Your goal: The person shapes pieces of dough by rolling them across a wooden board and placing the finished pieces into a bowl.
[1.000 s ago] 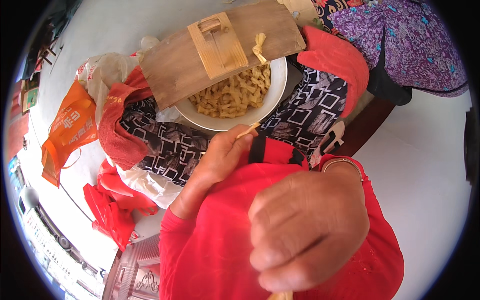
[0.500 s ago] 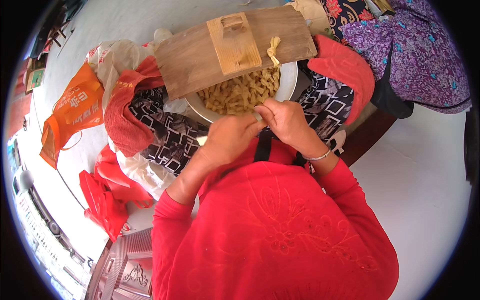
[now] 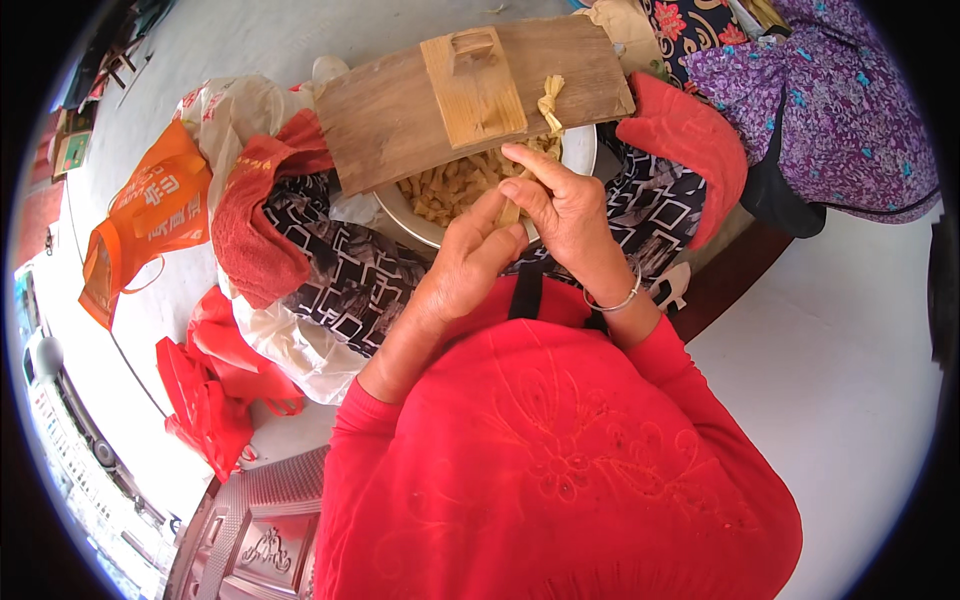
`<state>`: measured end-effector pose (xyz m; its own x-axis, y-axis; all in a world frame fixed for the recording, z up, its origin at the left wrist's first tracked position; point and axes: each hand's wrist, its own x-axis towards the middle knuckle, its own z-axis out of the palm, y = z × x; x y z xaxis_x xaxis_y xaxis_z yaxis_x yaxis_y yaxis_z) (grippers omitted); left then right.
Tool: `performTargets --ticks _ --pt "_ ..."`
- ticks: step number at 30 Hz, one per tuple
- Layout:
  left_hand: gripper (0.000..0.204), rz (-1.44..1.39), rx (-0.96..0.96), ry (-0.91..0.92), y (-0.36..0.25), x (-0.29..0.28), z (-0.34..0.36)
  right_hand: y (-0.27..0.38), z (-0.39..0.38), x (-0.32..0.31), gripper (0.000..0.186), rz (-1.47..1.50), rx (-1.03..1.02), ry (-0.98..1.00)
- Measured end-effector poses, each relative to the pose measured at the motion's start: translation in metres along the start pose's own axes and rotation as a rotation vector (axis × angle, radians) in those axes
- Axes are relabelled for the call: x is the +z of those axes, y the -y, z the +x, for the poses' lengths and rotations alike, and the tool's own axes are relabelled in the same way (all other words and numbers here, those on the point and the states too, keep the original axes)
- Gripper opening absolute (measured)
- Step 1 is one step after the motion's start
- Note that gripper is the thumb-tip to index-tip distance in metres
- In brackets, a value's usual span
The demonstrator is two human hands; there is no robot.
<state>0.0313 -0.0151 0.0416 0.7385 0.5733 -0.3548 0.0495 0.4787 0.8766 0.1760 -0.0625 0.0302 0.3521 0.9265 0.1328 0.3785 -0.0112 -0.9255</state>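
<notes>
My left hand [image 3: 472,262] and my right hand [image 3: 572,215] meet above the near rim of a pale metal bowl [image 3: 586,160] on my lap. Between their fingertips is a short pale yellow strip [image 3: 511,214], mostly hidden by the fingers. The left fingers pinch it from the left. On the other side, the right thumb presses near its upper end, while the right index finger points out over the bowl. Many small tan knotted pieces [image 3: 435,190] fill the bowl. Across its far side lies a wooden board [image 3: 375,120], bearing a pale knotted strip [image 3: 550,104] near its right end.
A wooden block [image 3: 470,85] with a raised piece sits on the board. Red towels [image 3: 245,240] cover my knees. Orange bag [image 3: 150,220], red bag [image 3: 215,380] and white plastic bags [image 3: 300,345] lie left. Purple floral cloth [image 3: 830,110] is at right.
My hands have shifted up over the bowl and turned. My right index finger has stretched out, and the strip's end that stuck out left of my left hand no longer shows there.
</notes>
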Motion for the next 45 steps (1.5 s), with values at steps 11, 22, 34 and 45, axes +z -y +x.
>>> performTargets --ticks 11,22,34,45 --pt "0.020 0.395 -0.045 0.041 0.003 -0.034 -0.014 0.018 -0.006 -0.046 0.058 -0.605 -0.214 0.254" --pt "0.019 0.456 -0.069 0.025 -0.022 -0.028 -0.011 -0.026 -0.016 -0.033 0.051 0.534 0.437 0.481" --pt "0.023 0.547 0.144 -0.220 -0.032 -0.027 0.025 0.028 -0.021 -0.021 0.015 0.588 0.245 0.601" --pt "0.018 -0.241 -0.059 0.014 0.003 0.002 0.041 -0.015 0.021 -0.005 0.023 -0.302 -0.185 -0.135"
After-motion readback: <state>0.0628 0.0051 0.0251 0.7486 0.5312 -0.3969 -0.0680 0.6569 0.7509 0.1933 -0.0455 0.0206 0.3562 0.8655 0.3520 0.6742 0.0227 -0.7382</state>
